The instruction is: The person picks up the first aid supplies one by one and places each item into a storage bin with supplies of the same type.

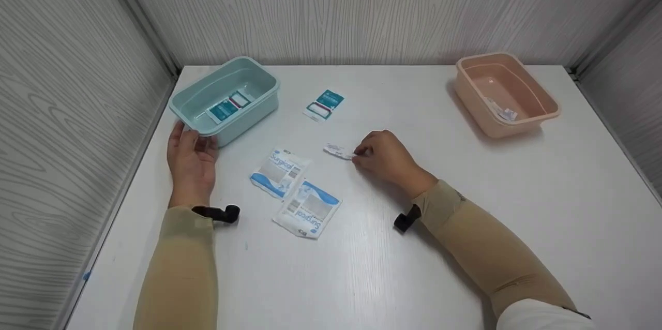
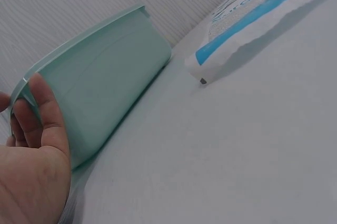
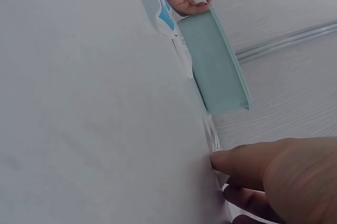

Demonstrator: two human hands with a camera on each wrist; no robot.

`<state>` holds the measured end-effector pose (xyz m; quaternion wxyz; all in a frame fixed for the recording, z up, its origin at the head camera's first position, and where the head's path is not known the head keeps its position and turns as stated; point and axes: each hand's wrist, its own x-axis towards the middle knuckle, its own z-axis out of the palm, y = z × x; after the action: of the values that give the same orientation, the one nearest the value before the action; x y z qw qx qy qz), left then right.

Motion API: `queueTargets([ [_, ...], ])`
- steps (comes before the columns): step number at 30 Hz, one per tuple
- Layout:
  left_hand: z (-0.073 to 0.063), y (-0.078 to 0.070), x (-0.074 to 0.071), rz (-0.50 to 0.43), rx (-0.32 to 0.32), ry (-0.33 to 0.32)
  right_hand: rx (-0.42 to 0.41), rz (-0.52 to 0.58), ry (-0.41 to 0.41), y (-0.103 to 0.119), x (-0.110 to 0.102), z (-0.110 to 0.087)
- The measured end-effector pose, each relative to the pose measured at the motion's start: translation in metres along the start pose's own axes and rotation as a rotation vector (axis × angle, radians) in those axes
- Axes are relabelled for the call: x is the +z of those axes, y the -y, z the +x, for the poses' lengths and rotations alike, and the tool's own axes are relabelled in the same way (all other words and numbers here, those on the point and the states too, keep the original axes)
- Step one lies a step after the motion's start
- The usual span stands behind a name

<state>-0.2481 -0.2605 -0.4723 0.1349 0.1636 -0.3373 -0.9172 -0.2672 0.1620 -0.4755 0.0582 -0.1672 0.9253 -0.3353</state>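
Observation:
At the near corner of a teal plastic basin (image 1: 252, 119), my left hand (image 1: 192, 164) holds the rim between thumb and fingers. The left wrist view shows fingers (image 2: 50, 113) tucked up under that rim. Near the table's middle, my right hand (image 1: 390, 159) pinches one end of a small white printed packet (image 1: 337, 151), which lies at the tabletop. Left of it, two white-and-blue packets marked "Surgical" lie touching, one upper (image 1: 279, 172) and one lower (image 1: 309, 209). A teal-and-white packet (image 1: 325, 104) lies flat beside the basin, and a similar packet (image 1: 229, 107) is inside it.
A peach plastic basin (image 1: 478, 102) stands at the back right with small white packaging (image 1: 500, 111) inside. Wood-grain panels (image 1: 331, 14) enclose the white table (image 1: 362, 273) at the back and both sides.

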Motion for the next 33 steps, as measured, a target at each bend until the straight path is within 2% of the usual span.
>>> queueTargets([
  [7, 0.002, -0.001, 0.001, 0.002, 0.005, 0.006, 0.023, 0.005, -0.003, 0.001, -0.002, -0.001],
  [14, 0.003, -0.003, 0.002, 0.013, -0.003, -0.008, 0.081, 0.099, -0.006, 0.006, -0.014, -0.004],
  [23, -0.002, -0.002, -0.002, 0.000, -0.027, -0.029, 0.049, 0.146, -0.085, 0.006, -0.052, -0.009],
  [29, -0.002, -0.002, 0.000, 0.024, -0.022, -0.004, 0.037, 0.180, -0.187, 0.002, -0.080, -0.010],
  [33, -0.001, -0.003, 0.004, 0.035, -0.018, 0.004, 0.041, 0.202, -0.223, -0.002, -0.099, -0.011],
])
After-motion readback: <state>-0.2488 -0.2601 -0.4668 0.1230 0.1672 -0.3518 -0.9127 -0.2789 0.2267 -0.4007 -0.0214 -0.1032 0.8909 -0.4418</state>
